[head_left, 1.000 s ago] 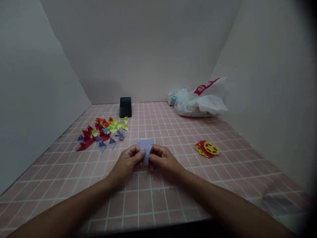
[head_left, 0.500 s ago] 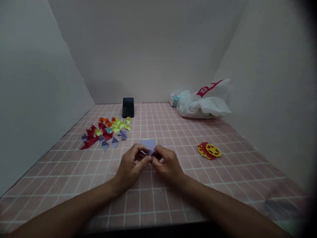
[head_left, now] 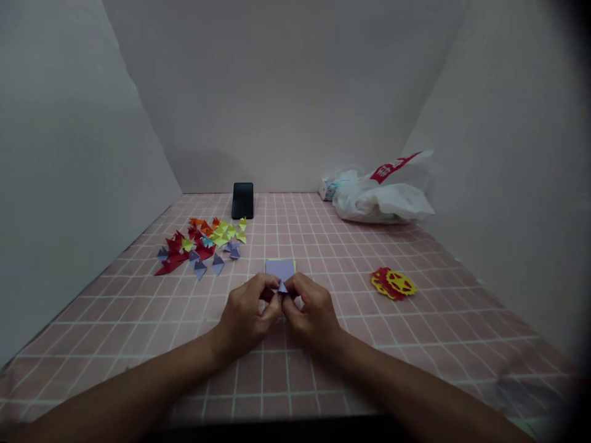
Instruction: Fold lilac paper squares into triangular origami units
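My left hand (head_left: 247, 314) and my right hand (head_left: 310, 311) meet over the pink tiled table (head_left: 351, 320), fingertips pinched together on a small folded purple paper piece (head_left: 282, 287); only its tip shows between the fingers. Just beyond the hands lies a small stack of square paper sheets (head_left: 279, 268), purple on top with a yellow edge under it. To the far left lies a scatter of folded paper triangles (head_left: 201, 243) in red, orange, yellow-green and purple.
A black phone (head_left: 242, 200) stands upright against the back wall. A white plastic bag (head_left: 383, 197) with red print lies at the back right. A red and yellow paper cut-out (head_left: 392, 283) lies on the right. Grey walls enclose the table on three sides.
The purple paper in my hands has been folded much smaller, from a strip reaching up to the stack to a tiny tip. Both hands have drawn closer together and slightly nearer me.
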Tool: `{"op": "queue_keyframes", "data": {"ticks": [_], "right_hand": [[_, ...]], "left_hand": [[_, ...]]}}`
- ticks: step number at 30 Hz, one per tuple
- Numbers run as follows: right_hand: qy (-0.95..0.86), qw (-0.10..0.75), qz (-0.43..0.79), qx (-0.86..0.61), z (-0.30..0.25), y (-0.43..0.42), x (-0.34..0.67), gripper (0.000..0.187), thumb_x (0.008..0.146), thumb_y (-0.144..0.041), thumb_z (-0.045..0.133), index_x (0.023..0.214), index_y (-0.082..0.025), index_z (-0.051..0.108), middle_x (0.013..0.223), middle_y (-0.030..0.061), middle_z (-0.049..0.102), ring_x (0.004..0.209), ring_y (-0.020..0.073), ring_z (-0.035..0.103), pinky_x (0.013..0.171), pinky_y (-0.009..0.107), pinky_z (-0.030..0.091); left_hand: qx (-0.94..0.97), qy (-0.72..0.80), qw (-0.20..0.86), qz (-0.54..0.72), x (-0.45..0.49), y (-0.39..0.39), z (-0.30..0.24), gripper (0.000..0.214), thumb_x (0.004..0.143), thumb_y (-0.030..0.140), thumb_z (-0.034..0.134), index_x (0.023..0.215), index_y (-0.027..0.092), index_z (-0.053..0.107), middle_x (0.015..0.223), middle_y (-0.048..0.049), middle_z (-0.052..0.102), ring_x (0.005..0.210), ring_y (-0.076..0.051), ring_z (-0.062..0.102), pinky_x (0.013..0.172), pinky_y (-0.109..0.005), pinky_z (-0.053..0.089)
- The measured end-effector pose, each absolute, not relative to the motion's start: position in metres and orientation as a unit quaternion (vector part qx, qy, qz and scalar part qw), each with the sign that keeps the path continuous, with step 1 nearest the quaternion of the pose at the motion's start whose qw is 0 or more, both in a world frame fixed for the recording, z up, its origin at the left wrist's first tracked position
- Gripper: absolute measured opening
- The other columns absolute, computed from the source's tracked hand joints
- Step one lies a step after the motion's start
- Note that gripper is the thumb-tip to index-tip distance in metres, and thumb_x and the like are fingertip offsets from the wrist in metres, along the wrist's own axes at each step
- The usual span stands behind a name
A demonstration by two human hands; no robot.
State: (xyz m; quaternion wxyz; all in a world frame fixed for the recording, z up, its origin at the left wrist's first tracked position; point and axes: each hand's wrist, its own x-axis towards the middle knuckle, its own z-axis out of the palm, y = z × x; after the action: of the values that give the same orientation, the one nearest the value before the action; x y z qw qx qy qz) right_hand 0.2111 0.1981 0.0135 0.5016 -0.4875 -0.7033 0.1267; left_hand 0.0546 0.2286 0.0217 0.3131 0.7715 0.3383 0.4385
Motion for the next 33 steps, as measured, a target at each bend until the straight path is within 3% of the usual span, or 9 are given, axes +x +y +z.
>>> {"op": "queue_keyframes", "data": {"ticks": [5,13,17,24,30,33], "right_hand": [[-0.684,0.522,0.118,-0.495,0.013,0.197,0.210,0.015,0.078,-0.008,0.047,0.073,-0.022,0.044,0.067,0.0003,0.052,0.060,0.0153,0.051,0.058,0.028,0.038],[-0.661,0.531,0.144,-0.510,0.011,0.195,0.210,0.015,0.077,-0.008,0.048,0.082,-0.022,0.047,0.071,-0.0004,0.055,0.063,0.0155,0.056,0.061,0.028,0.044],[-0.673,0.539,0.114,-0.494,0.011,0.195,0.210,0.023,0.074,-0.006,0.046,0.088,-0.023,0.046,0.075,-0.0008,0.055,0.065,0.0154,0.057,0.062,0.028,0.045],[-0.666,0.549,0.080,-0.499,0.010,0.193,0.210,0.027,0.081,-0.006,0.049,0.099,-0.024,0.046,0.080,0.0014,0.059,0.069,0.0174,0.061,0.065,0.029,0.048],[-0.686,0.530,0.083,-0.491,0.010,0.197,0.214,0.034,0.078,-0.004,0.047,0.105,-0.024,0.048,0.081,0.0029,0.063,0.071,0.0191,0.065,0.066,0.031,0.051],[-0.686,0.528,0.079,-0.494,0.010,0.197,0.216,0.033,0.077,-0.002,0.044,0.101,-0.023,0.050,0.083,0.0042,0.065,0.075,0.0194,0.068,0.067,0.030,0.052]], "left_hand": [[0.794,0.337,0.269,0.429,0.052,0.230,0.024,0.004,0.082,0.019,0.065,0.081,0.022,0.068,0.083,-0.0079,0.071,0.079,-0.022,0.065,0.078,-0.034,0.050],[0.753,0.333,0.346,0.450,0.054,0.225,0.032,0.023,0.086,0.034,0.063,0.066,0.024,0.061,0.061,-0.0049,0.057,0.060,-0.019,0.052,0.065,-0.030,0.047],[0.811,0.316,0.255,0.422,0.054,0.225,0.031,0.026,0.087,0.024,0.062,0.062,0.023,0.057,0.059,-0.0027,0.053,0.056,-0.017,0.045,0.061,-0.030,0.040],[0.879,0.281,0.027,0.385,0.052,0.226,0.029,0.025,0.088,0.010,0.057,0.066,0.022,0.056,0.060,-0.0015,0.054,0.056,-0.015,0.043,0.057,-0.031,0.029],[0.898,0.246,-0.019,0.364,0.051,0.227,0.028,0.026,0.088,0.008,0.055,0.067,0.021,0.058,0.062,-0.0032,0.057,0.058,-0.016,0.047,0.058,-0.031,0.032],[0.894,0.262,0.021,0.362,0.050,0.227,0.028,0.025,0.087,0.010,0.057,0.065,0.021,0.058,0.062,-0.0033,0.058,0.057,-0.016,0.049,0.058,-0.030,0.034]]}}
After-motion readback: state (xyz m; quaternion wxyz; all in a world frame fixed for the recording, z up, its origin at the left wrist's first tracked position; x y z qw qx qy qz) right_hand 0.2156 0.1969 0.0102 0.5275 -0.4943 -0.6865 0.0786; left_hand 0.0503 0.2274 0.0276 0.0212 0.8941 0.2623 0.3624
